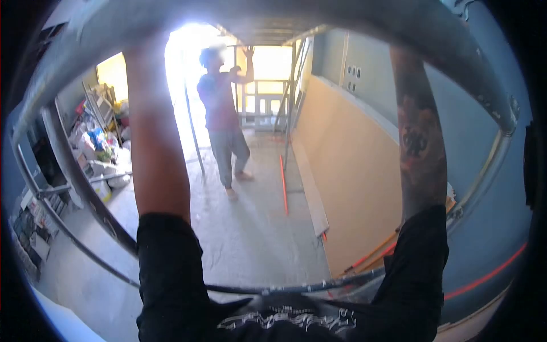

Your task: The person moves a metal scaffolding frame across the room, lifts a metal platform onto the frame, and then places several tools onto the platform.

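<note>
Both of my arms reach up past a thick grey metal bar [319, 20] that curves across the top of the view. The left forearm rises on the left side, and its hand is hidden behind or above the bar. On the right, the tattooed forearm goes up to the same bar, where its hand is out of sight too. What either hand holds cannot be seen. More metal tubes of the frame [91, 188] curve round me at left and below.
A co-worker [222, 114] stands on the grey floor by scaffolding, one hand raised. Large tan boards [353, 171] lean along the right wall. A red bar [284, 185] lies on the floor. Bags and debris [97, 139] are piled at left.
</note>
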Available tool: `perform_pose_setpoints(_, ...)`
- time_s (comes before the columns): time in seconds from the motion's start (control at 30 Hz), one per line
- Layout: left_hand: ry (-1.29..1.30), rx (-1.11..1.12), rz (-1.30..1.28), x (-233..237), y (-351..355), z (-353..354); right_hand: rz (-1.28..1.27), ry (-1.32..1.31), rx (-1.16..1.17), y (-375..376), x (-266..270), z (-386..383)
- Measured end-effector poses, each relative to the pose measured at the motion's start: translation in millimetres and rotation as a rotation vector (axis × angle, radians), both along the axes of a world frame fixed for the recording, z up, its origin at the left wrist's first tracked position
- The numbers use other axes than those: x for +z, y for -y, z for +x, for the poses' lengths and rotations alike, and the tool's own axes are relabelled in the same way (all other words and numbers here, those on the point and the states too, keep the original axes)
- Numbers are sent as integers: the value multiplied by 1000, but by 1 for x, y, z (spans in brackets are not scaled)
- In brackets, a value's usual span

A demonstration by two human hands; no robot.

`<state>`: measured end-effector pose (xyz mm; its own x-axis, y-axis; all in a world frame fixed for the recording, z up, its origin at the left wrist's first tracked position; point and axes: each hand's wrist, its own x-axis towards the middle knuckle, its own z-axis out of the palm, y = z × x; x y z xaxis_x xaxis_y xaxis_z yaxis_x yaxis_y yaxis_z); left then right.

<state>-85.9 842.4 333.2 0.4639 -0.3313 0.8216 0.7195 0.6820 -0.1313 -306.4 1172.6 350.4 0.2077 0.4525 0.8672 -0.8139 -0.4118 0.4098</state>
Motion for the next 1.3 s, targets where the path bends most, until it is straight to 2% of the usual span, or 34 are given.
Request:
perform_pose_setpoints(0.3, 11, -88, -12, 1, -3, 6, -48, 33, -146, -1, 3, 0)
perform_pose_setpoints(1.3, 33, -214, -32, 6, -18, 25, -99, 39, -325, -16, 9, 6)
